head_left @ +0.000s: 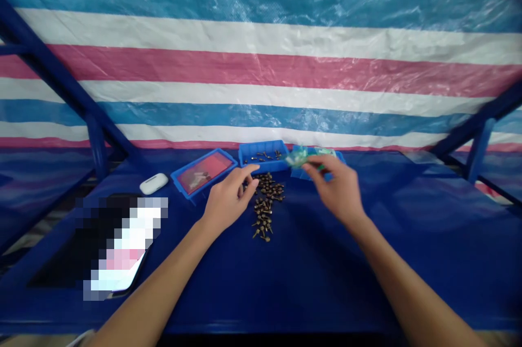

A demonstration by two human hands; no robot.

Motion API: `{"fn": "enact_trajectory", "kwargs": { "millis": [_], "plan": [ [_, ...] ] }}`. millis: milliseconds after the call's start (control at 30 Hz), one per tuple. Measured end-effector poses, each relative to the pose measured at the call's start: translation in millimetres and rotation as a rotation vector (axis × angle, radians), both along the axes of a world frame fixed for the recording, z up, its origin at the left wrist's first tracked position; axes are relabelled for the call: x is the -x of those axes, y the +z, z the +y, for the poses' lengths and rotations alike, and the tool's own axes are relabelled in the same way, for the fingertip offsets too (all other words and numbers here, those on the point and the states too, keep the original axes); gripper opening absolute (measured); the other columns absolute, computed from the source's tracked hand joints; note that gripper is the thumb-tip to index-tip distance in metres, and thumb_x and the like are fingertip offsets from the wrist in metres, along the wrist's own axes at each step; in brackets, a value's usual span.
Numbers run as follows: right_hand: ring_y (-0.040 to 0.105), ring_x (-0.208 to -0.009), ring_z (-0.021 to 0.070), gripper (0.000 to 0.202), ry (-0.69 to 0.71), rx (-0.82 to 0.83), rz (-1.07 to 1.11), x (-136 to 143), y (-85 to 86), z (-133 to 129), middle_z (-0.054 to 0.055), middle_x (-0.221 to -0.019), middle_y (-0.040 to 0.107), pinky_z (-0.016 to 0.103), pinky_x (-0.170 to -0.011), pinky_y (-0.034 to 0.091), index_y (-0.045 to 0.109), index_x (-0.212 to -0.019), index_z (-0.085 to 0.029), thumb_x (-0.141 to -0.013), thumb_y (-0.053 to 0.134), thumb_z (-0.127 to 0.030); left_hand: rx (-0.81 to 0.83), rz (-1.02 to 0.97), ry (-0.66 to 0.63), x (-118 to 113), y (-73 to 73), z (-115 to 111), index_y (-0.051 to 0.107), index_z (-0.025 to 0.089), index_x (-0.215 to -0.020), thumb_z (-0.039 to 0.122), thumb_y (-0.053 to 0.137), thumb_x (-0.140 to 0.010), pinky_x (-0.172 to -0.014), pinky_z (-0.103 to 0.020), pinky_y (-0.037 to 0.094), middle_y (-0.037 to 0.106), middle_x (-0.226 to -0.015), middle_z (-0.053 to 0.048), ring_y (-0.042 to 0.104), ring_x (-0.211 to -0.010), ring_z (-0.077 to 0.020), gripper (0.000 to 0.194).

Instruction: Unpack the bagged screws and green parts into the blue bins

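Note:
My left hand hovers at the left edge of a pile of small brass-coloured, screw-like pieces. Its thumb and forefinger are apart, and I see nothing between them. My right hand pinches a small clear, greenish plastic bag at the right of the pile. What the bag contains is too blurred to tell. Behind the pile stands a blue tray with several similar small pieces inside. Another blue tray, with plastic bags in it, is partly hidden by my right hand.
Left of my left hand sits a blue tray with a red bottom and a few small pale items. A white rounded case and a pixelated phone-like device lie further left on the blue table. Striped sheeting hangs behind.

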State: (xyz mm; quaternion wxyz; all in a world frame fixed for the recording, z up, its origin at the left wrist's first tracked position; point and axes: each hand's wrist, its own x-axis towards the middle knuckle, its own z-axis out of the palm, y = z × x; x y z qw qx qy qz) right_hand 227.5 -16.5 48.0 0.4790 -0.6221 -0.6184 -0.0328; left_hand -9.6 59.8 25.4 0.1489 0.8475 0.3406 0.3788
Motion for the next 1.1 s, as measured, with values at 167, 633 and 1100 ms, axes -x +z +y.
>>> {"fn": "enact_trajectory", "kwargs": {
  "millis": [167, 633, 1100],
  "plan": [
    [0.055, -0.089, 0.0236, 0.022, -0.121, -0.042, -0.348, -47, -7.8, 12, 0.008, -0.093, 0.067, 0.039, -0.083, 0.044, 0.071, -0.097, -0.02, -0.094, 0.051, -0.027, -0.111, 0.058, 0.041, 2, -0.9, 1, 0.052, 0.027, -0.127, 0.028, 0.047, -0.096, -0.064, -0.02, 0.046, 0.065, -0.094, 0.001, 0.054, -0.06, -0.0068, 0.032],
    [0.052, -0.107, 0.029, 0.039, -0.227, 0.017, -0.508, -24, -13.8, 4, 0.009, -0.121, 0.062, 0.048, -0.092, 0.034, 0.059, -0.126, -0.023, -0.091, 0.044, -0.013, -0.095, 0.244, -0.059, 3, 1.3, 0, 0.059, 0.025, -0.122, 0.041, 0.044, -0.097, -0.099, -0.039, 0.046, 0.059, -0.119, -0.006, 0.054, -0.115, -0.0226, 0.033],
    [0.054, -0.111, 0.0262, 0.034, 0.338, 0.275, -0.437, 28, -52.5, 14, 0.011, -0.123, 0.059, 0.047, -0.1, 0.044, 0.056, -0.128, -0.021, -0.097, 0.046, -0.029, 0.048, 0.486, -0.131, -2, -17.5, -5, 0.029, 0.026, -0.149, 0.07, 0.033, -0.089, -0.114, -0.053, 0.019, 0.03, -0.154, -0.01, 0.023, -0.142, -0.0313, 0.074]
  ]
}}
